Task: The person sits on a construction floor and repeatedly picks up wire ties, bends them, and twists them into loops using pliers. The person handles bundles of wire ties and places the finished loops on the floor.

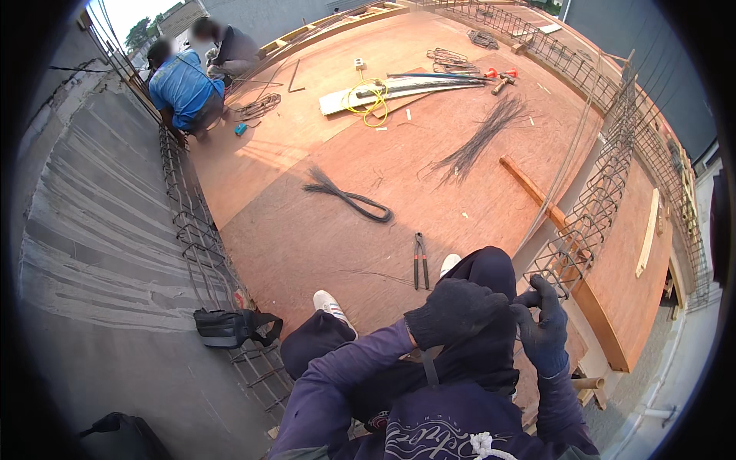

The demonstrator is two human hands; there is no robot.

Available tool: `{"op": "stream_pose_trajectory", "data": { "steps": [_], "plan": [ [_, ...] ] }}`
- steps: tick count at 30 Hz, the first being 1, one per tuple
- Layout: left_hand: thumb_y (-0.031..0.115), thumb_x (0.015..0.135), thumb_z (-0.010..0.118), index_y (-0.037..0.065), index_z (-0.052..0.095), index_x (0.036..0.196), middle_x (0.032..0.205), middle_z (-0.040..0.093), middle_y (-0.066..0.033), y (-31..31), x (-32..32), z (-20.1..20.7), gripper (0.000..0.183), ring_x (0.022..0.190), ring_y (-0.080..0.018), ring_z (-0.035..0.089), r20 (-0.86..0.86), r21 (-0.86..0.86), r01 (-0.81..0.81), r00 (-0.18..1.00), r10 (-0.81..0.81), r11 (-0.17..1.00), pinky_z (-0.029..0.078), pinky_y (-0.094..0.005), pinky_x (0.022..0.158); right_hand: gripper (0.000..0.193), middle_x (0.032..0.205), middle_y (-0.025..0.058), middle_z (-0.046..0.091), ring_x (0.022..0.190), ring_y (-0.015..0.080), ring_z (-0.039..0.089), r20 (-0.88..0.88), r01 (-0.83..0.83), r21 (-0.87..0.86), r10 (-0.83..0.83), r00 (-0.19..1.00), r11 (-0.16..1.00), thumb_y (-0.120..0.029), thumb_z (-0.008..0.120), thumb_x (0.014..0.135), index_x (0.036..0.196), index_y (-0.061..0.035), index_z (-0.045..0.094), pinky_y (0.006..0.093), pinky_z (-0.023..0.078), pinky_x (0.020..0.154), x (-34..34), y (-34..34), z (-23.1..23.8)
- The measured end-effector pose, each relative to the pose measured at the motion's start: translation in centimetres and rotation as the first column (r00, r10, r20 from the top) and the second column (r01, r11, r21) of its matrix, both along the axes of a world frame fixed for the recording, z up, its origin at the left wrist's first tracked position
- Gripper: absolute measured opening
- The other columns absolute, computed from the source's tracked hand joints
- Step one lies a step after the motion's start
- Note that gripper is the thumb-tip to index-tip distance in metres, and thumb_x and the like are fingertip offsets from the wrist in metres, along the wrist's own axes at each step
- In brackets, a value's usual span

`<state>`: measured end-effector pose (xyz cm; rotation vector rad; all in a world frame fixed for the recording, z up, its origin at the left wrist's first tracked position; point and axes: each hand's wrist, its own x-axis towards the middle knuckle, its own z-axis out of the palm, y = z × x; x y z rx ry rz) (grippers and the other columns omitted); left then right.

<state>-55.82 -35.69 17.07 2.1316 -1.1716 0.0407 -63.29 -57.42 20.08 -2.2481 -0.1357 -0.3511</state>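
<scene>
The left hand (454,313), in a dark work glove, is curled inward in front of the right knee, back of the glove uppermost; whether anything is pinched inside it, I cannot tell. The right hand (546,330), gloved the same way, is raised just beside it with its fingers bent and its thumb toward the left hand (if something thin runs between the two, it is too small to make out). Just beyond the right hand is the near end of a steel bar cage (576,247), which stretches away along the right side of the plywood floor (287,222); whether the fingers touch it is unclear.

In front of the knees, a pair of pincers (416,272) lies on the plywood, handles toward the person, between two white shoes (328,303). Farther out is a looped bundle of wire (337,192), and to its right a loose, straight bundle of wire (481,139) near a wooden bar (529,187). Beyond these, a yellow cord (377,107) lies coiled over a pale board (334,103).

To the left, a black bag (216,328) sits by the grey wall (100,222). At the far left, a person in a blue shirt (181,86) crouches beside another person (236,52).
</scene>
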Motion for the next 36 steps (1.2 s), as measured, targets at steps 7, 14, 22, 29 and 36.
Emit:
{"op": "stream_pose_trajectory", "data": {
  "steps": [7,14,22,29,36],
  "plan": [
    [0.021,0.095,0.061,0.01,0.064,0.1,0.073,0.065,-0.0059,-1.0,-2.1,-1.7,0.012,0.066,-0.0263,0.069,0.197,-0.048,-0.118,0.972,0.125,0.992,0.052,-0.0431,0.056,0.051,0.079,0.0049,0.067,0.071,0.0093,0.063,-0.467,0.13,0.261,0.007,0.884,0.956,-0.001,0.077,0.086,0.131,0.0066,0.056,0.0248,0.049,0.065,0.5,0.6,2.4],
    [0.021,0.096,0.059,0.009,0.063,0.096,0.073,0.066,-0.0083,-2.1,-3.7,-2.7,0.014,0.064,-0.0259,0.068,0.105,0.11,-0.104,0.99,0.093,0.988,0.052,-0.0428,0.057,0.046,0.079,0.0034,0.067,0.072,0.0101,0.063,-0.61,0.1,0.384,0.171,0.773,0.918,-0.002,0.078,0.081,0.124,0.0041,0.061,0.0257,0.05,0.069,0.8,-2.4,0.2],
    [0.022,0.093,0.062,0.01,0.064,0.092,0.072,0.064,-0.0062,-2.9,-3.8,-3.8,0.013,0.064,-0.0255,0.069,0.214,0.04,-0.117,0.971,0.106,0.992,0.052,-0.0432,0.056,0.042,0.09,0.0067,0.07,0.082,0.0104,0.064,-0.699,0.227,0.502,0.238,0.674,0.835,-0.004,0.079,0.085,0.123,0.0024,0.063,0.0259,0.052,0.075,0.4,-4.0,-0.6],
    [0.024,0.095,0.071,0.014,0.075,0.115,0.092,0.078,-0.0092,1.0,-0.8,-1.6,0.023,0.077,-0.0292,0.076,-0.162,-0.072,-0.133,0.98,0.12,0.989,0.059,-0.0414,0.067,0.051,0.117,0.0095,0.071,0.105,0.0271,0.07,-0.018,-0.234,-0.175,0.235,0.972,0.956,-0.021,0.089,0.083,0.127,-0.0062,0.066,0.0404,0.056,0.09,1.5,-2.5,0.3],
    [0.024,0.097,0.068,0.013,0.077,0.115,0.097,0.078,-0.011,0.8,-0.4,-0.4,0.023,0.084,-0.0329,0.076,-0.303,-0.141,-0.06,0.953,0.015,0.988,0.06,-0.044,0.073,0.04,0.115,0.0071,0.072,0.104,0.03,0.069,0.068,-0.291,-0.401,0.345,0.936,0.869,-0.021,0.086,0.083,0.119,-0.0111,0.071,0.0449,0.053,0.095,1.6,-2.7,-0.3]
  ]
}}
